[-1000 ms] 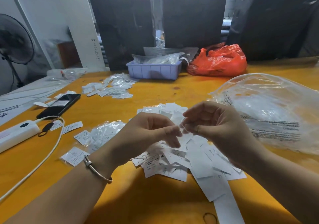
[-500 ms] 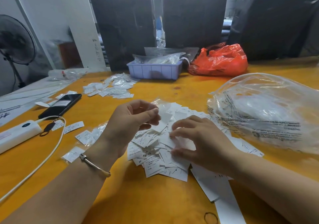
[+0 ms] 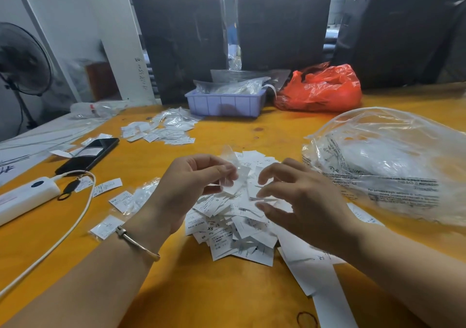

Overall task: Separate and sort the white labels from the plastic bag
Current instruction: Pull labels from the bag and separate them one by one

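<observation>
While my left hand [image 3: 194, 183] is pinching one small clear packet [image 3: 233, 173] by its lower end, long axis standing upright and tip pointing away from me, my right hand [image 3: 297, 196] is hovering with fingers spread, grasping nothing, over one heap of white labels [image 3: 234, 221] lying on the desk [image 3: 201, 289]. One big plastic bag [image 3: 393, 163] is sitting to the right.

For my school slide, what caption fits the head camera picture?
Left hand pinches a small clear packet above the white label pile; right hand reaches in.
</observation>
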`<move>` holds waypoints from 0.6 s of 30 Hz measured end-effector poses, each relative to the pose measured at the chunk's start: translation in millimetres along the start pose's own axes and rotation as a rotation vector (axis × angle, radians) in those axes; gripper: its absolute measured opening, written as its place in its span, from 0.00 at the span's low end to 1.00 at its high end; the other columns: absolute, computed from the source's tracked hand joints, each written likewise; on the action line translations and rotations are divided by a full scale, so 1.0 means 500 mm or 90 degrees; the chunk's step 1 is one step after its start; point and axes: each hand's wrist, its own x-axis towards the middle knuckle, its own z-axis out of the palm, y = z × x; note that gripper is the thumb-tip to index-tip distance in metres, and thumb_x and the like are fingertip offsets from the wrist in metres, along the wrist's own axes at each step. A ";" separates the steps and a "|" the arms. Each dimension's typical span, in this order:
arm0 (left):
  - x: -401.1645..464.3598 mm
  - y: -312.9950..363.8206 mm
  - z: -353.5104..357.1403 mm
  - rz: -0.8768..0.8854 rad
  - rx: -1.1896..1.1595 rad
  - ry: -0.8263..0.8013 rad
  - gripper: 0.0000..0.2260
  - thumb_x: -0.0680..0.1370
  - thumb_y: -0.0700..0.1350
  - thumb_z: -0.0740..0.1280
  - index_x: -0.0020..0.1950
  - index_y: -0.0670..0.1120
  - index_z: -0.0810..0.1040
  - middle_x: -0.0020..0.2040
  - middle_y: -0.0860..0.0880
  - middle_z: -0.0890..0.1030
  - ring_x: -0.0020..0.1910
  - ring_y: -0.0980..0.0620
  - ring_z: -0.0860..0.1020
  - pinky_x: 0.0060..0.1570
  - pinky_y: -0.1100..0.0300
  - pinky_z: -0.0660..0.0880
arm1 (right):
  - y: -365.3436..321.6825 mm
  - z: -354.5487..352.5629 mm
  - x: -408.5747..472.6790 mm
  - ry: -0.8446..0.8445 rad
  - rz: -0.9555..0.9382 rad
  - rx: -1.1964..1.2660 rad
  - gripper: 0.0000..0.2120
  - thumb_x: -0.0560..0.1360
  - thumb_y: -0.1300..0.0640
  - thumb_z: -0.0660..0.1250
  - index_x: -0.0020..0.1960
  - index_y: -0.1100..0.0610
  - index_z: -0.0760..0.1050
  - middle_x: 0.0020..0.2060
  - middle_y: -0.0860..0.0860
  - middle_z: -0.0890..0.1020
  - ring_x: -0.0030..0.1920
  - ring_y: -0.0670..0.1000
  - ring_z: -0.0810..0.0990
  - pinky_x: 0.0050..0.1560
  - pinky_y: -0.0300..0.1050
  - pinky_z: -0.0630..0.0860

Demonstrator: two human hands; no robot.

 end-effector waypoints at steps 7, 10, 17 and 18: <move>0.000 0.001 0.000 0.006 0.002 0.031 0.08 0.72 0.44 0.73 0.47 0.42 0.85 0.44 0.45 0.86 0.41 0.54 0.83 0.43 0.64 0.78 | 0.007 0.018 0.001 -0.107 0.002 0.002 0.08 0.75 0.54 0.69 0.41 0.56 0.83 0.42 0.48 0.83 0.43 0.52 0.79 0.39 0.47 0.75; 0.001 0.000 -0.002 0.005 0.014 0.034 0.04 0.75 0.41 0.71 0.48 0.42 0.84 0.43 0.45 0.86 0.40 0.54 0.83 0.42 0.64 0.79 | 0.009 0.015 -0.001 -0.118 -0.012 -0.027 0.10 0.76 0.57 0.67 0.38 0.57 0.82 0.39 0.49 0.84 0.38 0.53 0.80 0.42 0.47 0.75; -0.001 0.000 0.002 0.004 0.014 0.032 0.03 0.76 0.39 0.71 0.46 0.42 0.84 0.43 0.45 0.86 0.39 0.53 0.83 0.40 0.65 0.78 | 0.004 0.012 0.002 -0.114 0.015 0.011 0.12 0.77 0.47 0.66 0.46 0.55 0.82 0.44 0.48 0.84 0.44 0.51 0.81 0.48 0.46 0.74; -0.001 0.000 0.002 0.004 0.013 0.031 0.03 0.76 0.39 0.71 0.46 0.42 0.84 0.42 0.45 0.86 0.39 0.53 0.83 0.40 0.65 0.78 | 0.004 0.015 0.001 -0.108 0.008 0.000 0.11 0.78 0.49 0.66 0.44 0.55 0.82 0.43 0.49 0.84 0.42 0.52 0.81 0.47 0.47 0.74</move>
